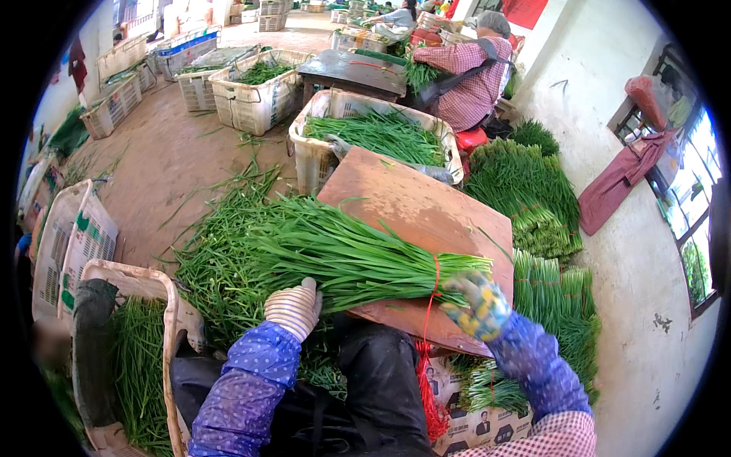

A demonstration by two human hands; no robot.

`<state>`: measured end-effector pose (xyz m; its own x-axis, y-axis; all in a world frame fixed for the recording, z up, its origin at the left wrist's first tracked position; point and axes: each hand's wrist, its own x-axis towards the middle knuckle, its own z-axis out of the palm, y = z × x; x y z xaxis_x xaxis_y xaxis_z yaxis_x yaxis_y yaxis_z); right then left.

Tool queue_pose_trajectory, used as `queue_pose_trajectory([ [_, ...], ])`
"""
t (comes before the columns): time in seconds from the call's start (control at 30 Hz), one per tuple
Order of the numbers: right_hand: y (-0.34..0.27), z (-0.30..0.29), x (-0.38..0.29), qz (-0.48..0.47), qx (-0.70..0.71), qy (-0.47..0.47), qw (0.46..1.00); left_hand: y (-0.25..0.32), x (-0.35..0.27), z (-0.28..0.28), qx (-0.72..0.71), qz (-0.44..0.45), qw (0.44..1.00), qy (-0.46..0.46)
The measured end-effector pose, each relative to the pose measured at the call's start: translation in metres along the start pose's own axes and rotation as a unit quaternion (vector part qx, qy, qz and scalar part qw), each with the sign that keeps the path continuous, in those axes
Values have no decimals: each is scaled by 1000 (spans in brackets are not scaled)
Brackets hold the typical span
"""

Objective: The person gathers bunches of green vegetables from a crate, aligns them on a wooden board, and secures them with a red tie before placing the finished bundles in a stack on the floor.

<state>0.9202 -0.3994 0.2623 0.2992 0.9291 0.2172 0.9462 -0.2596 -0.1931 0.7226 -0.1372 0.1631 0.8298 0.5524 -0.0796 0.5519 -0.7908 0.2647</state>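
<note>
A bundle of garlic chives lies across a tilted wooden board, leaves to the left and cut stems to the right. A red tie passes around it near the stems, and one strand hangs down over the board's edge. My left hand, in a striped glove, grips the near side of the leaves, its thumb showing and its other fingers partly hidden. Motion blurs my right hand, in a patterned glove, at the stem end beside the tie; its grip is unclear.
Loose chive leaves heap left of the board. Plastic crates of chives stand beyond it and at lower left. Tied bundles are stacked along the right wall. Red ties hang below the board. A person sits ahead.
</note>
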Motion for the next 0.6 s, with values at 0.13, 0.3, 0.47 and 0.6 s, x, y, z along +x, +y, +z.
queue_pose_trajectory([
  [0.13,33,13,55,-54,-189,-46,979,2,2,7,24,61,998,-14],
  [0.3,36,23,61,193,-85,-267,940,-20,-1,60,-251,-19,962,105],
  [0.47,-14,61,-14,167,-186,-34,968,-141,-16,108,-534,-241,785,202],
  [0.6,-31,68,-44,131,-160,-5,978,-185,-36,66,-361,-116,888,260],
])
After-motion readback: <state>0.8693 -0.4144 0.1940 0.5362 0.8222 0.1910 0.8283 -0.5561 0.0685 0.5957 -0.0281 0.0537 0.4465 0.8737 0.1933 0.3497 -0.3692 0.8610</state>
